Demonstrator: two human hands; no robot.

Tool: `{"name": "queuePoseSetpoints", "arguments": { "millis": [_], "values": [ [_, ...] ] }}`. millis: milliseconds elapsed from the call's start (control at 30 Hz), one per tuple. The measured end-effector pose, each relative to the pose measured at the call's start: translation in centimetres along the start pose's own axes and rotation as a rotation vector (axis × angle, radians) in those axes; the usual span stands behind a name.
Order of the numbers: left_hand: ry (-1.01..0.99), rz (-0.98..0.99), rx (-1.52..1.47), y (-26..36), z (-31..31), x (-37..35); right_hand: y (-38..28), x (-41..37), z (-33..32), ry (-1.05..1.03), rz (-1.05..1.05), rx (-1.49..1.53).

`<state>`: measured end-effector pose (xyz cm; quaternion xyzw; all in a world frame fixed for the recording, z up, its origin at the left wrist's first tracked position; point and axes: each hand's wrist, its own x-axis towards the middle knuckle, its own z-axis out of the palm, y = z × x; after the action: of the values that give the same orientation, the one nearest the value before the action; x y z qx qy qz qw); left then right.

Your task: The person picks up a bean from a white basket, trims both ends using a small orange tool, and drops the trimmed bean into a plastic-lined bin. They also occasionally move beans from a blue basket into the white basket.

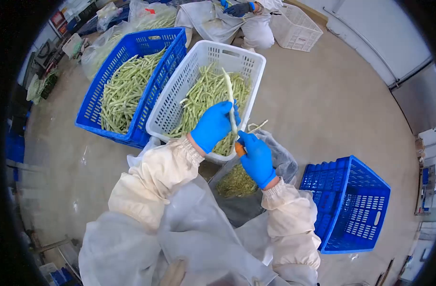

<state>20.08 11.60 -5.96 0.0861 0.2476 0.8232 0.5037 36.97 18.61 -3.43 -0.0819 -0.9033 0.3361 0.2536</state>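
Note:
My left hand, in a blue glove, grips a long pale green bean that stands nearly upright above the white crate. My right hand, also gloved in blue, is closed around a small orange-handled knife; its blade is mostly hidden, close to the bean's lower end. Below the hands, the white crate holds a pile of green beans. Under my right hand stands a bin lined with clear plastic, with green trimmings inside and a few thin strips on its rim.
Left of the white crate, stacked blue crates hold more beans. Other blue crates lie on their side at right. At the back, a person's dark-gloved hand shows beside bagged beans and another white crate.

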Motion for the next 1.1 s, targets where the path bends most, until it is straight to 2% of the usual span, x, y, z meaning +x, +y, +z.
{"name": "queuePoseSetpoints", "arguments": {
  "millis": [67, 133, 267, 400, 467, 500, 567, 600, 667, 733, 767, 833, 867, 933, 967, 1033, 1100],
  "values": [
    [-0.001, -0.029, -0.067, -0.6, 0.4, 0.5, 0.3, 0.1, -0.1, -0.038, 0.052, -0.209],
    [-0.049, -0.038, -0.050, -1.0, 0.8, 0.8, 0.5, 0.3, 0.0, 0.004, 0.048, -0.238],
    [-0.021, 0.022, 0.008, -1.6, 0.7, 1.1, 1.1, 0.5, 0.5, 0.115, -0.012, -0.319],
    [-0.011, 0.007, -0.023, -1.2, 1.6, 0.4, 0.4, 0.7, 0.5, 0.117, -0.036, -0.379],
    [0.111, -0.059, 0.115, -0.9, 2.1, 0.1, -0.2, 0.5, 0.5, -0.016, -0.035, -0.360],
    [0.112, -0.059, 0.113, -0.9, 2.1, 0.0, -0.3, 0.3, 0.7, -0.018, -0.035, -0.361],
    [-0.001, -0.116, 0.547, -0.9, 2.1, -0.2, -0.3, -0.2, 1.1, -0.093, -0.094, -0.368],
    [-0.005, -0.123, 0.546, -0.7, 2.1, -0.4, 0.2, -0.4, 0.8, -0.092, -0.087, -0.371],
    [-0.078, -0.176, 0.790, 0.3, 2.4, -1.0, 2.2, -0.7, -1.4, 0.209, 0.016, -0.174],
    [-0.081, -0.236, 0.810, 1.4, 2.5, -2.0, 5.1, -1.2, -5.6, 0.462, 0.226, -0.161],
    [-0.110, -0.298, 0.916, 2.1, 2.3, -2.4, 8.2, -2.0, -7.7, 0.576, 0.251, -0.166],
    [-0.204, -0.417, 1.032, 3.2, 0.7, -2.6, 10.3, -3.6, -11.9, 0.827, 0.559, 0.086],
    [-0.209, -0.419, 1.032, 3.6, 0.2, -2.8, 11.8, -4.8, -13.4, 0.908, 0.508, 0.038],
    [-0.217, -0.489, 0.912, 4.2, -0.1, -3.1, 14.2, -6.8, -14.6, 0.754, 0.697, -0.066],
    [-0.229, -0.487, 0.878, 4.3, 0.2, -3.5, 14.6, -7.3, -14.0, 0.759, 0.703, -0.069],
    [-0.279, -0.513, 0.901, 4.2, 0.5, -3.5, 11.3, -5.9, -10.8, 0.188, 0.515, -0.411],
    [-0.316, -0.543, 0.920, 4.0, 1.0, -3.6, 8.2, -4.1, -8.3, 0.191, 0.238, 0.003]
  ]
}}
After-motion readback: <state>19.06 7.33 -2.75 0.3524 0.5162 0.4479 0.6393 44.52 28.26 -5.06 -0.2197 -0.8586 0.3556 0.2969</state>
